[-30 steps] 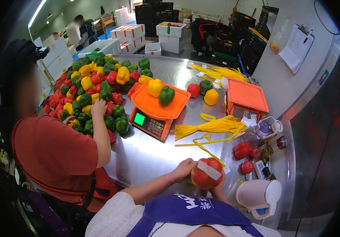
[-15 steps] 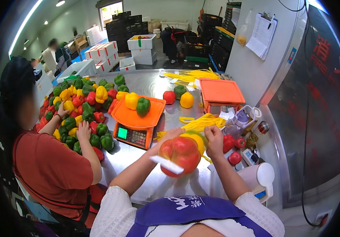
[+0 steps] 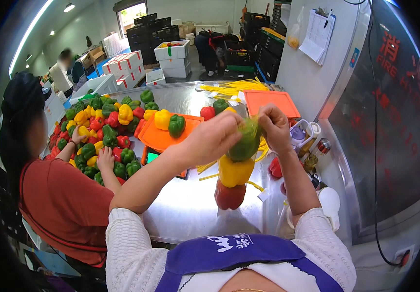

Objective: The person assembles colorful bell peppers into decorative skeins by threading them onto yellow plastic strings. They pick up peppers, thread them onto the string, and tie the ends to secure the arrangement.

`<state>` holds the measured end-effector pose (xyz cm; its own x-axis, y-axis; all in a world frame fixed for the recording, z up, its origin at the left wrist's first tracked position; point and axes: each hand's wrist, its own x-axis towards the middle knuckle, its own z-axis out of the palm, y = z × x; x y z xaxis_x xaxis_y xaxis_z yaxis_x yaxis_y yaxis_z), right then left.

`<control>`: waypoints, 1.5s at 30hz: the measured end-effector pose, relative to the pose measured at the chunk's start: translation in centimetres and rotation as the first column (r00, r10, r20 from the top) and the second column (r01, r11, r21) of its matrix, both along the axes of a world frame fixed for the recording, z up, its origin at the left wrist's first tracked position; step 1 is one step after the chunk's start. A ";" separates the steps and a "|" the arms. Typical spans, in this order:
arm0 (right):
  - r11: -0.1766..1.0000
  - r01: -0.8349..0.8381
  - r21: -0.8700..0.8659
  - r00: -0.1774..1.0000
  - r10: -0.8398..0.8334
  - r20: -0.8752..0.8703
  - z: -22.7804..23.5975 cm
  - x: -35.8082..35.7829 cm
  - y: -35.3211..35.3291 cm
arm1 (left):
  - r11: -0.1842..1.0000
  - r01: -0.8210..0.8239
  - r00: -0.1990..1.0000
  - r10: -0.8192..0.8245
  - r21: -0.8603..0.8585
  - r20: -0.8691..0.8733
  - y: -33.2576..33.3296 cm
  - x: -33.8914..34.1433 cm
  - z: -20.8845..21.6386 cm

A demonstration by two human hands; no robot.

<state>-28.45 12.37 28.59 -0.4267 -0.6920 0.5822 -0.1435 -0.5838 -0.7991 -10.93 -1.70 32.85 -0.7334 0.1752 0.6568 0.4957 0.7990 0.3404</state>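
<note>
A net bag hangs upright in front of me, with a green bell pepper (image 3: 244,146) at the top, a yellow bell pepper (image 3: 236,171) in the middle and a red bell pepper (image 3: 230,194) at the bottom. Both my hands are raised at its upper end. My left hand (image 3: 219,136) is closed at the net's left side, fingers bent in a pinch. On the other side, my right hand (image 3: 274,125) is closed around the net's top, its fingers curled. The net between them is partly blurred.
Left of my arm is an orange scale tray (image 3: 160,139) with a yellow and a green pepper. A co-worker's hands touch the pepper pile (image 3: 95,121). Yellow net strips (image 3: 234,88) and a second orange scale (image 3: 271,102) lie beyond; jars (image 3: 311,160) and a white jug (image 3: 329,202) stand right.
Both my hands have risen, lifting the net bag. Its peppers, bunched with the red one foremost before, now hang in a vertical column. The white tag seen in front no longer shows there.
</note>
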 end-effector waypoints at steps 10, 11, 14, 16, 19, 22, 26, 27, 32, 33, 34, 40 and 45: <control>0.958 0.263 0.115 0.363 0.012 -0.932 -0.6 2.7 3.3 | 0.908 0.189 0.958 -0.087 -0.374 0.273 0.4 3.5 -2.9; 0.956 0.271 0.109 0.351 0.007 -0.936 -1.0 2.8 3.4 | 0.895 0.187 0.958 -0.074 -0.405 0.279 0.3 3.6 -3.2; 0.933 0.335 0.128 0.327 0.012 -0.945 -1.1 3.1 3.9 | 0.866 0.140 0.975 -0.035 -0.481 0.220 0.2 3.6 -3.6; 0.903 0.400 0.157 0.324 0.020 -0.946 -0.4 3.5 4.4 | 0.840 0.085 0.992 -0.019 -0.535 0.127 0.1 3.7 -3.2; 0.903 0.423 0.078 0.293 -0.055 -0.955 1.0 3.8 4.9 | 0.859 0.049 0.993 0.012 -0.509 0.116 0.3 3.5 -3.1; 0.915 0.401 0.043 0.309 -0.091 -0.947 1.4 4.4 5.2 | 0.954 0.096 0.953 -0.005 -0.285 0.304 0.9 3.4 -3.5; 0.959 0.283 0.011 0.426 -0.115 -0.897 2.0 5.5 5.4 | 0.999 0.046 0.944 -0.034 -0.029 0.327 1.4 3.1 -3.9; 0.965 0.262 0.004 0.452 -0.119 -0.884 1.9 5.8 5.5 | 0.999 0.013 0.927 -0.027 0.041 0.373 1.9 3.3 -3.4; 0.987 0.159 -0.013 0.513 -0.093 -0.853 2.6 7.3 6.3 | 0.997 -0.047 0.853 0.009 0.059 0.522 3.1 3.5 -2.0; 0.991 0.137 0.000 0.519 -0.072 -0.852 2.7 7.6 6.2 | 0.999 -0.005 0.862 -0.015 0.038 0.506 3.0 3.3 -2.5; 0.993 0.115 0.012 0.525 -0.051 -0.850 2.7 7.8 6.0 | 0.999 0.037 0.870 -0.040 0.017 0.491 2.9 3.3 -2.8; 0.982 0.162 0.100 0.615 -0.021 -0.788 2.2 7.2 6.6 | 0.999 0.045 0.939 -0.050 0.022 0.340 3.0 3.3 -2.9; 0.948 0.217 0.233 0.741 -0.005 -0.672 1.1 5.3 7.3 | 0.999 0.029 0.982 -0.025 -0.017 0.187 2.8 3.7 -2.8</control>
